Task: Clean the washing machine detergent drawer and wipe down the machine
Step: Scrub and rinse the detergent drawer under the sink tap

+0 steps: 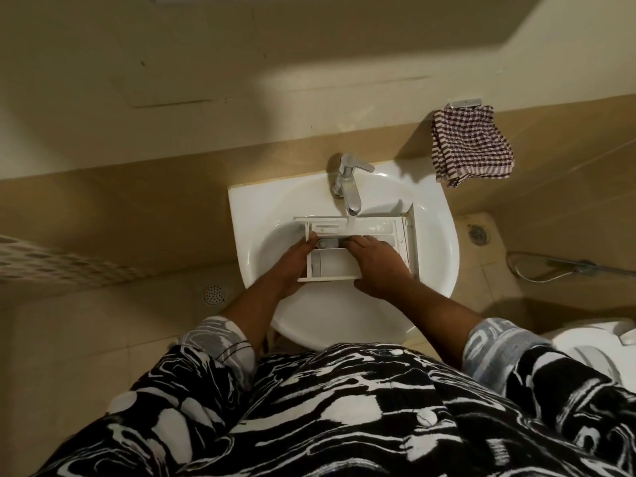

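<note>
A white plastic detergent drawer (335,263) lies across the white sink (437,242), under the chrome tap (349,187), from which water runs into its far compartment. My left hand (292,266) grips the drawer's left side, thumb on the upper edge. My right hand (378,266) lies over the drawer's right half, fingers reaching into a compartment and thumb under the near edge. The drawer's front panel stands at the right end. The washing machine is out of view.
A checked cloth (471,148) hangs from a wall holder right of the sink. A toilet (592,346) stands at the lower right, with a spray hose (550,266) above it. Floor drains (213,294) sit on both sides of the sink's base.
</note>
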